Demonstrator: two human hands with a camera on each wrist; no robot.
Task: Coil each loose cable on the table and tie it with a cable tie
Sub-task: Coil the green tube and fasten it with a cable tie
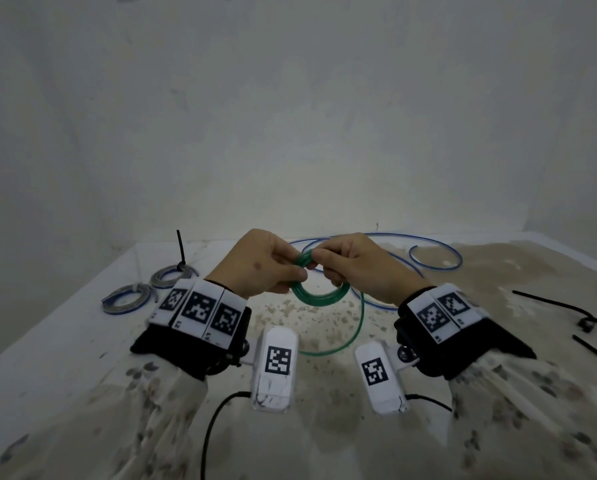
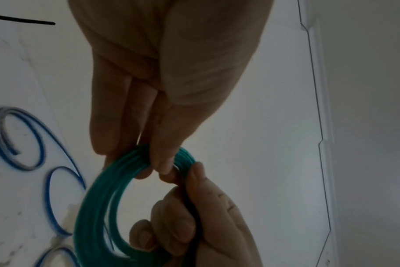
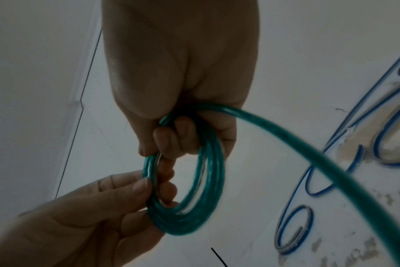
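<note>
From the head camera, the left hand (image 1: 259,263) and right hand (image 1: 355,268) meet above the middle of the table (image 1: 497,271), both pinching the top of a green cable (image 1: 319,299) wound into a small coil; its loose tail drops toward 6 o'clock and curves across the tabletop. A loose blue cable (image 1: 435,254) sprawls at 1 o'clock behind the hands. Two tied grey-blue coils (image 1: 172,277) lie at 9 o'clock, one with a black cable tie (image 1: 181,249) standing up. More black ties (image 1: 567,310) lie at 3 o'clock.

The left wrist camera shows the left hand (image 2: 167,75) with thumb and fingertips closed on the green coil (image 2: 96,198) at its upper edge; the right hand (image 2: 208,216) grips it from 5 o'clock. Blue loops (image 2: 34,144) lie at 9 o'clock.

In the right wrist view, the right hand (image 3: 178,72) curls its fingers through the coil (image 3: 194,207), the tail leaving toward 4 o'clock; the left hand (image 3: 84,213) pinches the coil from 8 o'clock.
</note>
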